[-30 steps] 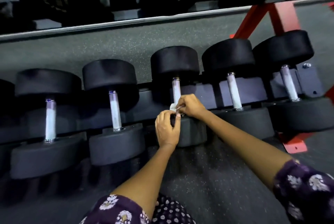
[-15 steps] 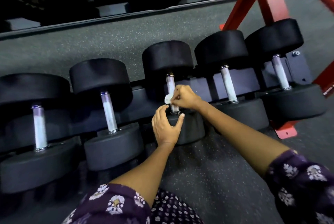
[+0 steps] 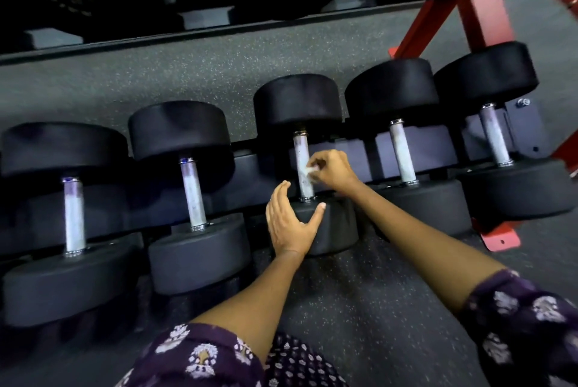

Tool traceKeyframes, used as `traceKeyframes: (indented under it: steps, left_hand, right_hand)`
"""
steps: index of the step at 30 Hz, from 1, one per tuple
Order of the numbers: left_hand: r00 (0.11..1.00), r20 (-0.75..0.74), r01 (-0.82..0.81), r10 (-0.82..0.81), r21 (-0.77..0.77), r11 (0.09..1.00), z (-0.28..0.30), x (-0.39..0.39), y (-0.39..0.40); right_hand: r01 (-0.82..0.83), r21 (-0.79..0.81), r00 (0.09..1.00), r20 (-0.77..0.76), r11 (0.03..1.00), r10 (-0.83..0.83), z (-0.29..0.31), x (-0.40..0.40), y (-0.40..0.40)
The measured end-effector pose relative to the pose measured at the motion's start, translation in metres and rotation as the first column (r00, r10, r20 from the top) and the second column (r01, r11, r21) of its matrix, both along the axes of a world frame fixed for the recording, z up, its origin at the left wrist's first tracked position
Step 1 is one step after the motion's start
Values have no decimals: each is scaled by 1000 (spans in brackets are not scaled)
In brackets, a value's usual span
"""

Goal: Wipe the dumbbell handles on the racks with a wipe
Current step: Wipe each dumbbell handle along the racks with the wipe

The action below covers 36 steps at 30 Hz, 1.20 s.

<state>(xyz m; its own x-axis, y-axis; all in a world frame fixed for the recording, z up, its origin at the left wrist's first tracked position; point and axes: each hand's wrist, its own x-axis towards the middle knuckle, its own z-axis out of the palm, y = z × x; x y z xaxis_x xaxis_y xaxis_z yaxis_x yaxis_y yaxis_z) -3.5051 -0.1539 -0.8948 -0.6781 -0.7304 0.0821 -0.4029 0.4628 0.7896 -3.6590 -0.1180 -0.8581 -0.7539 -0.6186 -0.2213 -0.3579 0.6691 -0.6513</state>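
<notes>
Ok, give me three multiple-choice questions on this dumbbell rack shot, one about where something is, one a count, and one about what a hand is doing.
1. Where is the wipe?
A. On the floor
B. Against the middle dumbbell's handle
C. On the upper shelf

2. How many dumbbell handles show on the lower rack?
A. Three
B. Five
C. Eight

3. What is the left hand doing?
A. Resting open on the middle dumbbell's near head
B. Gripping a handle
C. Holding the wipe

Answers: 1 B, the right hand pinches it there; 2 B, five pale bars in a row; 3 A, fingers straight, thumb spread.
</notes>
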Motion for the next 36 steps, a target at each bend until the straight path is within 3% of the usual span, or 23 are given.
traceKeyframes:
  steps: [3,8,13,19,25,31,36]
  left_hand:
    - [1000,-10,9,-10,-23,1000,-2,-2,-1]
    - [999,-36,17,-20,-90,996,-10,-2,-4]
    - [998,-55,4,-10,-111,994,-12,-3,-3]
    - [999,-44,25,-31,-121,992,-13,-2,-3]
    - [998,-50,27,-33,-105,994,-12,0,-1]
    - [998,-46,47,-54,-138,989,-13,-2,-4]
    - [997,-44,56,-63,-139,989,-14,-2,-4]
  right_hand:
    - [155,-81,987,-40,985,-158,0,-3,-14]
    - [-88,126,996,-8,988,90,-12,10,-6]
    - [147,-74,989,-13,986,-148,0,-12,-27]
    - [-83,9,994,-64,996,84,-16,6,-4]
    - [208,-137,976,-42,968,-216,-3,-20,-24]
    - [99,-45,994,-40,994,-101,-14,0,-3]
    - [196,-132,978,-48,972,-204,-1,-26,-30]
